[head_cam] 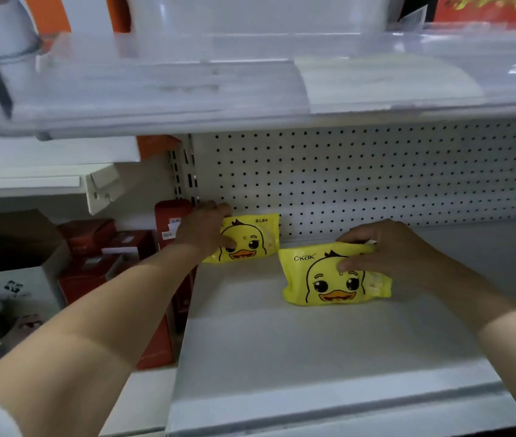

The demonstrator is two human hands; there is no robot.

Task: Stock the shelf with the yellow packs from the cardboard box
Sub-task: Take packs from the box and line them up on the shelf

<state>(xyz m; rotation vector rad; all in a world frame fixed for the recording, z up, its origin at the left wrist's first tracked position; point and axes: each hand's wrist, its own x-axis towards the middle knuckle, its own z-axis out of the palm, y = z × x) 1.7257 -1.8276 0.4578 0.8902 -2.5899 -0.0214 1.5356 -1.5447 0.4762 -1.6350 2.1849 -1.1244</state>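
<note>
The right hand [386, 247] curls its fingers over the top edge of a soft yellow plastic pack printed with a duck face [335, 275], thumb pressed on the front, holding it tipped up on the white metal shelf [281, 342]. Its long axis runs left to right. It sits out from the white perforated back panel [376, 171], with bare shelf behind it, so the likely move is straight back to the far side.

The left hand [206, 228] grips the left end of a second yellow duck pack [250, 239], which stands at the far left against the panel, also lengthwise left to right. The nearer pack's left end comes close to the far pack's right end; pushed back, it should land beside it, not on it.

Dark red cartons [168, 279] stand left of the shelf, out of the path. I cannot pick out the supply box.
</note>
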